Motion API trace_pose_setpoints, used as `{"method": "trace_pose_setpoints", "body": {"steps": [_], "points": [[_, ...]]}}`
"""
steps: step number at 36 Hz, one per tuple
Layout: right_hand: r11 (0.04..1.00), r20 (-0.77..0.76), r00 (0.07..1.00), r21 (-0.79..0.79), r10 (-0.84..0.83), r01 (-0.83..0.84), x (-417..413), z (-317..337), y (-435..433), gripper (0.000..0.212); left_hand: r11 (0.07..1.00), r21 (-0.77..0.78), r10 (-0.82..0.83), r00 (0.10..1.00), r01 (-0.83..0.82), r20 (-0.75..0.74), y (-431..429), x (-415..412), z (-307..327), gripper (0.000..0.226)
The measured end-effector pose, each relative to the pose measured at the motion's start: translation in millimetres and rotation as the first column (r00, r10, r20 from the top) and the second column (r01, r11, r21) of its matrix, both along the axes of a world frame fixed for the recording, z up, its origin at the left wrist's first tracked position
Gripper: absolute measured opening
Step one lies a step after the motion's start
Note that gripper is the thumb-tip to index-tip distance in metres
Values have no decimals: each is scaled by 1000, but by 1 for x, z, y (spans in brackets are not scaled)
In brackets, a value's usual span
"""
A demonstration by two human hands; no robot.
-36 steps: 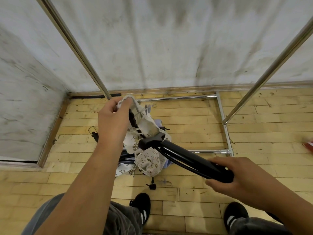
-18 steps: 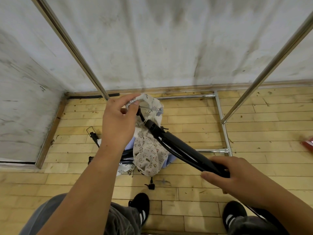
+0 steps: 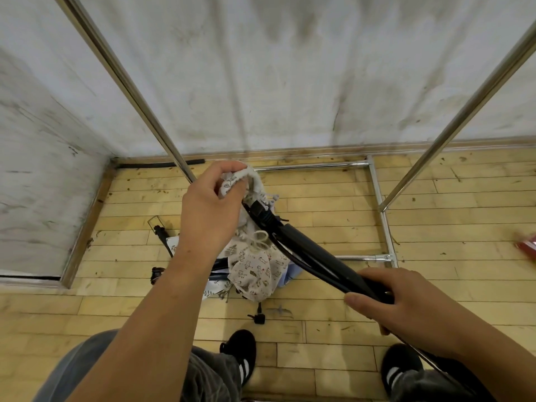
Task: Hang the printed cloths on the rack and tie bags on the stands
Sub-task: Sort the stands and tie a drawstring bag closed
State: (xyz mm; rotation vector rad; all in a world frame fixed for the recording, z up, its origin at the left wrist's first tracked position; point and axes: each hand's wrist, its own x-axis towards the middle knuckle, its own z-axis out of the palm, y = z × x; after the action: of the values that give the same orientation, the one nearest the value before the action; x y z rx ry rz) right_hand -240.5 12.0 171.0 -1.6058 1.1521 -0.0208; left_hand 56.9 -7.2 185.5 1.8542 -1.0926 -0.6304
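Note:
My left hand pinches the gathered mouth of a small printed drawstring bag at the top end of a black folded stand. The bag's body hangs below the stand's tip, with its cord looped beside the pole. My right hand grips the lower part of the black stand, which slants up toward the left hand. More printed cloths lie on the floor under the bag, partly hidden by it and my arm.
A chrome clothes rack stands ahead, its two uprights slanting up on the left and right and its base bars on the wooden floor. Another black stand lies on the floor. A red object sits at the right edge. My shoes are below.
My left hand has lifted the bag's mouth up over the stand's tip and pulled it slightly right. The stand's top end rose and the right hand slid a little along the pole.

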Motion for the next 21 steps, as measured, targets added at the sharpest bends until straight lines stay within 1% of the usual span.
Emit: {"method": "trace_pose_setpoints", "body": {"steps": [4, 6, 9, 12, 17, 21], "points": [[997, -7, 997, -11, 79, -79, 3, 2, 3, 17, 990, 84, -115, 992, 111, 45, 2, -4, -1, 28], [995, -11, 995, 2, 102, -102, 4, 2, 4, 20, 977, 134, -177, 980, 165, 87, 3, -5, -4, 28], [995, 0, 995, 12, 100, -100, 5, 2, 4, 21, 965, 171, -221, 968, 199, 119, 2, -5, -8, 28], [997, 23, 997, 22, 74, -75, 4, 3, 4, 19, 961, 161, -246, 959, 224, 137, 2, -7, -10, 28], [998, 22, 998, 34, 50, -51, 5, 3, 4, 17, 958, 121, -285, 920, 262, 269, 2, -7, -12, 25], [998, 22, 1000, 62, 12, -13, 5, 4, 4, 16, 956, 96, -292, 920, 276, 261, 3, -7, -11, 24]]}}
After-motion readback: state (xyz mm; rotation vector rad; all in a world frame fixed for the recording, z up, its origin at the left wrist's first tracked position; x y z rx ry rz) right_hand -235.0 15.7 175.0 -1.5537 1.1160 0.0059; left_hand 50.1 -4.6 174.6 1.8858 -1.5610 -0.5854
